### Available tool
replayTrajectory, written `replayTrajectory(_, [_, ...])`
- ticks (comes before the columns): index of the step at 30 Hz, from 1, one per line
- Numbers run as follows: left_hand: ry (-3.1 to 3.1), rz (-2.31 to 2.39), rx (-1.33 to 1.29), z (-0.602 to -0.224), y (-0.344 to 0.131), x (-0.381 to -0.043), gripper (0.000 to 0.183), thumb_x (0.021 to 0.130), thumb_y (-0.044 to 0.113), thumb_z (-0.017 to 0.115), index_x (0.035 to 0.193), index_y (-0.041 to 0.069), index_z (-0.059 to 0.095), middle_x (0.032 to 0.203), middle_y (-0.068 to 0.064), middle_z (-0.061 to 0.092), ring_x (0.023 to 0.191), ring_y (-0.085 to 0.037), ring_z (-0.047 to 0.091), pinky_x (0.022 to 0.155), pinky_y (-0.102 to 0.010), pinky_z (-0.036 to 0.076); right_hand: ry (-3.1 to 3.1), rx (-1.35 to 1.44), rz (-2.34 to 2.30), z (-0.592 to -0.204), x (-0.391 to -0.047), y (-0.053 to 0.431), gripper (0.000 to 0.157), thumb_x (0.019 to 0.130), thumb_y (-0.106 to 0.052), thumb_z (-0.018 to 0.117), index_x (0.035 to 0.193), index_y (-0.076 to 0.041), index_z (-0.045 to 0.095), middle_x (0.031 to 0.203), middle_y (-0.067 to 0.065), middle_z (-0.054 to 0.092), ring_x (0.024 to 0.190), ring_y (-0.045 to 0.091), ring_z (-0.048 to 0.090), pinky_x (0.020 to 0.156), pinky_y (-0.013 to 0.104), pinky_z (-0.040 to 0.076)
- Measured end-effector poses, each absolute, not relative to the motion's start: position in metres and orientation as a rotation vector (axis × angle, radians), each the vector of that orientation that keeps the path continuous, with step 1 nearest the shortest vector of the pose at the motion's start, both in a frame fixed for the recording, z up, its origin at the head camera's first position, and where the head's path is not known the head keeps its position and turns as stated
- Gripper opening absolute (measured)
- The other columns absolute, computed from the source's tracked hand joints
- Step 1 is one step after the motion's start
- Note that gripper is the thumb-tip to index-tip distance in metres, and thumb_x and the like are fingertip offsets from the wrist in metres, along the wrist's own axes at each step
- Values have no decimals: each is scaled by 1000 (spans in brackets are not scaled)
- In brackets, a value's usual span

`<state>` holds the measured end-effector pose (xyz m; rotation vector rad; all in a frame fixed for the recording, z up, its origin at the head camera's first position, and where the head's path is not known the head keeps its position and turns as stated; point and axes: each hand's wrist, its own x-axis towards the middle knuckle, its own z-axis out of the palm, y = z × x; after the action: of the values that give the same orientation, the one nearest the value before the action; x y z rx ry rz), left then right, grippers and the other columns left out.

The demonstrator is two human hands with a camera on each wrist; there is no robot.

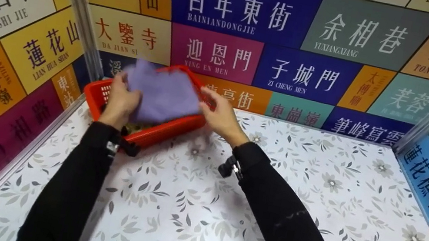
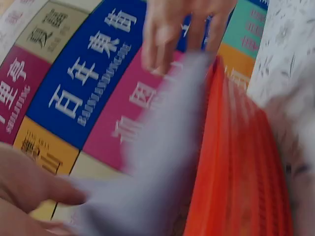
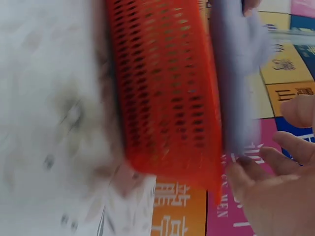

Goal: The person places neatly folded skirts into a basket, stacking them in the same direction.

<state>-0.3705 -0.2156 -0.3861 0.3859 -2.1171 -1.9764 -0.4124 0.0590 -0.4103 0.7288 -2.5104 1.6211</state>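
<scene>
My left hand (image 1: 123,98) pinches a light purple cloth (image 1: 165,96) at its left side, with the thumb lying on top. The cloth is spread over the open top of a red plastic basket (image 1: 170,132) and is blurred. At the cloth's right edge, my right hand (image 1: 222,115) has its fingers loosely extended. In the right wrist view the fingertips of this hand (image 3: 275,182) are right at the end of the cloth (image 3: 236,83). Most of the basket's inside is hidden under the cloth; some dark and yellowish contents show near its front wall.
The basket stands at the back left of a white table (image 1: 196,223) with a grey leaf and flower print. Panels with coloured street-name signs (image 1: 243,6) rise at the back and both sides, with clear corner posts (image 1: 80,4) between them.
</scene>
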Motion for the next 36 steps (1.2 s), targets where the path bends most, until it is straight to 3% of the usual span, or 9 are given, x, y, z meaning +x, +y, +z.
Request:
replayTrajectory(3, [-2435, -1819, 419, -391, -220, -368, 84, 101, 3, 62, 170, 7, 13, 174, -22, 26, 156, -36, 35, 127, -47, 39, -2576, 722, 1451, -420, -409, 73, 50, 106, -15, 63, 155, -11, 56, 159, 8, 58, 148, 26, 53, 125, 41, 42])
replayTrajectory(7, [-2618, -1550, 361, -395, -219, -361, 83, 102, 18, 67, 169, 3, 18, 174, -25, 26, 161, -39, 28, 132, -50, 28, -2576, 733, 1437, -430, -406, 91, 49, 105, -12, 62, 154, -11, 57, 157, 9, 59, 147, 33, 54, 121, 48, 47])
replayTrajectory(12, [-2643, -1363, 246, -397, -212, -357, 73, 101, 22, 71, 162, 4, 37, 164, -27, 43, 151, -42, 43, 126, -54, 38, -2588, 741, 1392, -438, -402, 106, 48, 108, -17, 62, 154, -10, 56, 158, 10, 57, 148, 34, 52, 122, 50, 46])
replayTrajectory(17, [-2629, -1236, 88, -404, -203, -351, 60, 100, 24, 72, 153, 4, 53, 158, -25, 52, 146, -43, 50, 124, -56, 40, -2588, 780, 1298, -444, -395, 119, 48, 108, -23, 63, 154, -12, 57, 157, 9, 59, 148, 31, 53, 120, 52, 46])
replayTrajectory(20, [-2623, -1165, -11, -410, -197, -346, 54, 101, 25, 71, 149, 5, 58, 154, -25, 55, 139, -44, 54, 121, -57, 42, -2585, 803, 1216, -447, -389, 127, 48, 108, -23, 64, 154, -13, 57, 156, 7, 60, 148, 27, 53, 122, 49, 43])
replayTrajectory(26, [-2633, -1004, -145, -423, -184, -332, 52, 99, 30, 74, 146, 11, 63, 144, -20, 61, 119, -38, 60, 103, -56, 49, -2568, 845, 1093, -456, -376, 146, 50, 107, -27, 65, 154, -11, 56, 156, 10, 59, 149, 27, 52, 128, 46, 37])
replayTrajectory(36, [-2602, -866, -312, -439, -166, -307, 54, 98, 37, 78, 147, 19, 63, 143, -12, 65, 130, -35, 60, 107, -61, 49, -2610, 849, 947, -469, -353, 180, 56, 107, -35, 64, 158, -13, 52, 167, 7, 47, 156, 29, 43, 131, 50, 31])
